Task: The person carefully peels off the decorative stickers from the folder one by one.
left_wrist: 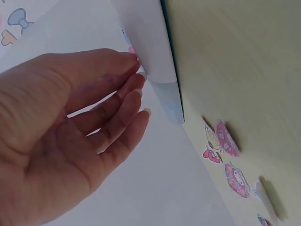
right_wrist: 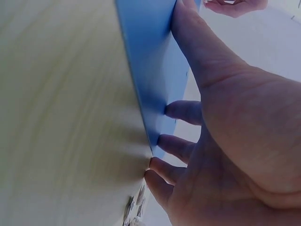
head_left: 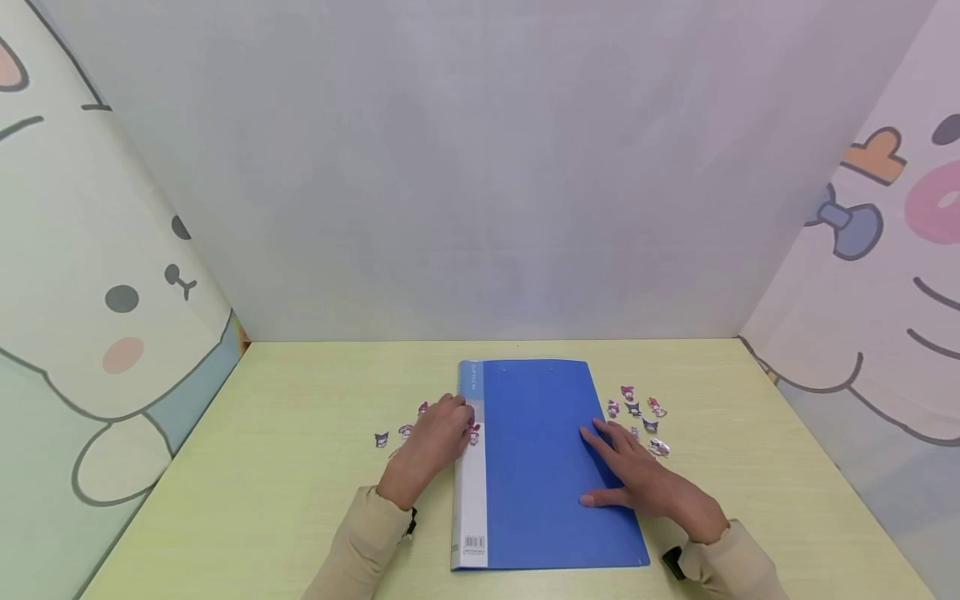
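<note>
A blue ring-binder-style folder lies closed on the table, its white spine toward my left side. At the upper part of the spine, my left hand has its thumb and bent fingertips together at a small pink-and-white cartoon sticker. In the left wrist view, a pink bit of that sticker shows just past the thumb tip; the fingers hide the rest. My right hand rests with spread fingers on the folder's right edge, thumb on the cover.
Several cartoon stickers lie left of the folder, some partly hidden by my left hand. Another scattered group of stickers lies just beyond my right hand. A pale wall rises behind the light wooden table, with printed panels at both sides.
</note>
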`<state>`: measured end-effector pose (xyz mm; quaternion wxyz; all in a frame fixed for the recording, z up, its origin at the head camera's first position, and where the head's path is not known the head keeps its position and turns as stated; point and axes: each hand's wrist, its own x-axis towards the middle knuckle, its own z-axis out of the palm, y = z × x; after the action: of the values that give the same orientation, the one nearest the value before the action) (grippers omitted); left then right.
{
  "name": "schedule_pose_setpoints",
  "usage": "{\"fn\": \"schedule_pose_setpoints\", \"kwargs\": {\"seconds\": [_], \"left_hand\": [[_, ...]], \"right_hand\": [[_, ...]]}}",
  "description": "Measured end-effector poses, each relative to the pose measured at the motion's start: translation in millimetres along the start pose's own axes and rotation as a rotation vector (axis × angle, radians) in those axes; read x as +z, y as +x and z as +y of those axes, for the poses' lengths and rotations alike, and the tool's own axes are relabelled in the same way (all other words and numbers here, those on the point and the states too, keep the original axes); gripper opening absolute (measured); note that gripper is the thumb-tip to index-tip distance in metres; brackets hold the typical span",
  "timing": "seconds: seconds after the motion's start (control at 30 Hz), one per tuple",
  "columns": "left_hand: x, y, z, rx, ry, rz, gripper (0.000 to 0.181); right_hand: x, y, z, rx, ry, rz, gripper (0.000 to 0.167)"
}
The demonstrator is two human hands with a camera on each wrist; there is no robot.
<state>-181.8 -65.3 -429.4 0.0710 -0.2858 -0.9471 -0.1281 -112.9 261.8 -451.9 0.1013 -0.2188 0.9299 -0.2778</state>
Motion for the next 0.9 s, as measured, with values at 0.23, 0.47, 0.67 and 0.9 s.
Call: {"fn": "schedule_pose_setpoints", "kwargs": {"seconds": [0.23, 0.47, 0.67, 0.9], "left_hand": [[2.2, -3.2, -1.9, 0.03, -0.013, 0.027, 0.009], [0.6, -2.6, -1.6, 0.029, -0.027, 0.012, 0.011], [-0.8, -1.3, 1.7, -0.012, -0.032, -0.031, 0.006], [-0.3, -3.2, 2.1, -0.022, -0.034, -0.041, 0.005]], "right_hand": [[-1, 0.4, -1, -0.005, 0.0, -0.004, 0.096], [4, 0.4, 5, -0.038, -0.01, 0.024, 0.096], [12, 0.2, 16, -0.097, -0.04, 0.081, 0.093], [7, 0.7, 11, -0.059, -0.004, 0.048, 0.095]]}}
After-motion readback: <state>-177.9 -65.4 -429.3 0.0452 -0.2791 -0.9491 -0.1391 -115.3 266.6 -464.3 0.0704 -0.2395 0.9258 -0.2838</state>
